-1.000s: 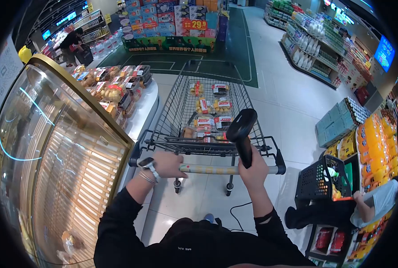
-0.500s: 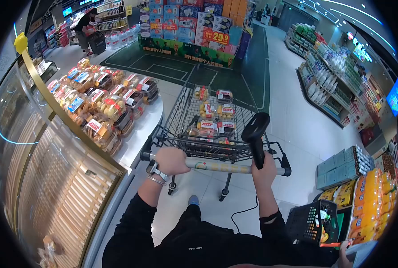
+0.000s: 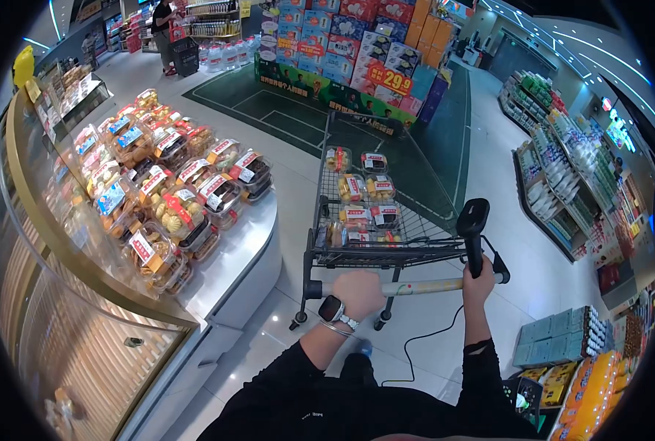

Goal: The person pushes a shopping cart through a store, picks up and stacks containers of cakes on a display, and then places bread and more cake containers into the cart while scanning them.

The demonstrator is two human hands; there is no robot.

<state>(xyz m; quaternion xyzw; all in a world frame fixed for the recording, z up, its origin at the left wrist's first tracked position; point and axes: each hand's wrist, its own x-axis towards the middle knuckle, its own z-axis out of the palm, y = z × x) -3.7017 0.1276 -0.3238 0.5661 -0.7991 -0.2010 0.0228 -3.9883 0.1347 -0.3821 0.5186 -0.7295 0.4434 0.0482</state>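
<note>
Black wire cart (image 3: 386, 254) shifted rightward in view, clear plastic pastry boxes (image 3: 177, 217) at left loomed larger, left hand (image 3: 360, 291) clenched round pale handlebar (image 3: 424, 287), right hand (image 3: 480, 281) grasping black scanner (image 3: 473, 219).

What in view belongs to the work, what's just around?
In use:
- cart, left hand on its handle
- black handheld device in right hand
- clear packs in the cart

Just around:
- packs on the counter
- carton stack
- orange bottles

Handheld scanner (image 3: 474, 217) looked like smooth plastic, and the cart (image 3: 416, 254) seemed to be metal wire. Food boxes (image 3: 355, 214) were shiny clear plastic, the sleeve (image 3: 287, 373) was matt cloth, floor tiles (image 3: 530, 272) pretty glossy.
</note>
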